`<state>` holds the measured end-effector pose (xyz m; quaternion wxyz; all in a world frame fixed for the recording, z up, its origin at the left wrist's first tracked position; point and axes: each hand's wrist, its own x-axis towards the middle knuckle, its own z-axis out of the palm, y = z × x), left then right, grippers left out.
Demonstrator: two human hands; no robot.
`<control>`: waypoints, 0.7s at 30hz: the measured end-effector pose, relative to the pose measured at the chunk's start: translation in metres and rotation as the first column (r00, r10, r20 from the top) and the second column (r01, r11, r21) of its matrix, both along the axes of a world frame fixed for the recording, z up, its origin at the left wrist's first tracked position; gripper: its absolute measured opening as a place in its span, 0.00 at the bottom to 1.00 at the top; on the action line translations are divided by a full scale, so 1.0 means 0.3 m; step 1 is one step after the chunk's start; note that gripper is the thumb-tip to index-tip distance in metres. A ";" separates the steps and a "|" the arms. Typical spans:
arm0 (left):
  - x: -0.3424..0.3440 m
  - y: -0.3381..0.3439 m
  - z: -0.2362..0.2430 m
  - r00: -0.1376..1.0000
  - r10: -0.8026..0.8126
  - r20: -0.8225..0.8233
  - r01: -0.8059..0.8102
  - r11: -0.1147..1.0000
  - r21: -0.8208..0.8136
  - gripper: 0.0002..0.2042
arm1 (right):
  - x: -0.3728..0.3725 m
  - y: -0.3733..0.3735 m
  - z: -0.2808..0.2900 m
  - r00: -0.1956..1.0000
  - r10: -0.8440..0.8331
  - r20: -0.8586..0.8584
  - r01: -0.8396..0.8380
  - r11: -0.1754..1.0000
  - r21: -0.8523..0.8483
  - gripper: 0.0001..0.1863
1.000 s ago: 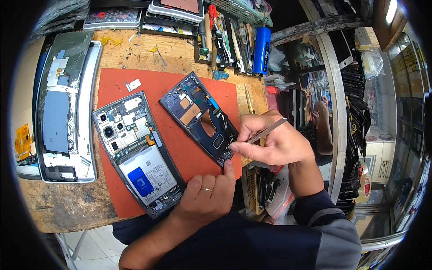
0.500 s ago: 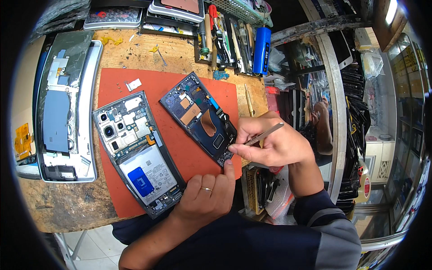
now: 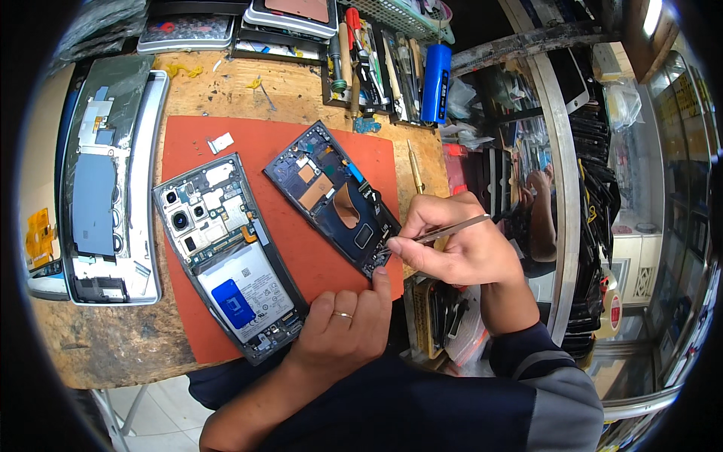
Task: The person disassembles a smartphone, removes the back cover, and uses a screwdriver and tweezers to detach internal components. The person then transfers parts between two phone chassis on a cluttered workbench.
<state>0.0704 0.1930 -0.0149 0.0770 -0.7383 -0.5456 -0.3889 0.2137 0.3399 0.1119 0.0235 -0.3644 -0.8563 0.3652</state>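
In my right hand (image 3: 459, 245) is a pair of metal tweezers (image 3: 461, 226), pinched between thumb and fingers. Their tips reach the small parts at the lower end of an opened dark phone frame (image 3: 320, 192), though my fingertips partly hide that spot. My left hand (image 3: 343, 324), a ring on one finger, holds this same end with its index fingertip pressed on the edge; the other fingers are curled and the thumb is hidden. To the left lies a second opened phone (image 3: 230, 256), its cameras, circuit board and battery with a blue label exposed.
Both phones rest on a red mat (image 3: 203, 139) over a wooden bench (image 3: 113, 339). A SIM tray (image 3: 221, 143) and tiny screws lie beyond them. Phone parts fill a white tray (image 3: 154, 188) at left. A screwdriver (image 3: 416, 167), tool box (image 3: 369, 71) and blue cylinder (image 3: 436, 84) stand beyond my right hand.
The tweezers' rear end has swung slightly right and down, my right hand turning with it. My left index finger stays on the phone frame.
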 end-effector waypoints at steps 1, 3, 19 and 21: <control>-0.001 -0.001 0.001 1.000 -0.003 -0.002 0.003 1.000 -0.001 0.10 | 0.004 -0.001 -0.001 1.000 -0.001 0.007 0.001 1.000 0.000 0.09; -0.002 -0.002 0.001 1.000 -0.005 -0.007 0.005 1.000 -0.007 0.10 | 0.002 -0.002 0.003 1.000 -0.003 0.030 0.003 1.000 0.004 0.11; 0.044 0.021 0.032 0.984 0.136 0.118 -0.126 0.988 -0.091 0.03 | -0.007 0.010 0.031 0.991 0.070 0.115 -0.064 0.997 -0.053 0.11; 0.052 0.036 0.046 0.971 0.178 0.158 -0.159 0.979 -0.126 0.07 | 0.005 0.011 0.021 0.993 0.090 0.071 -0.088 0.995 -0.038 0.11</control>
